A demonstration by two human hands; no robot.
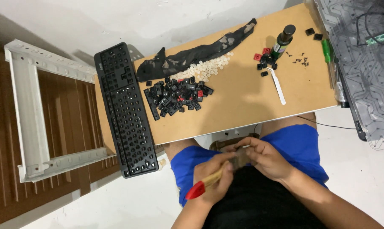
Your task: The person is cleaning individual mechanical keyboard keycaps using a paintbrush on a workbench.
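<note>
1. Now my left hand [213,180] is closed around a wooden-handled brush with a red tip [207,183], over my lap in blue shorts [300,144].
2. My right hand [266,159] pinches the bristle end of this brush with its fingers pressed together.
3. On the brown wooden table [243,101] lie a pile of loose black keycaps [177,95] and a black keyboard frame without keys [125,110], both well apart from my hands.
</note>
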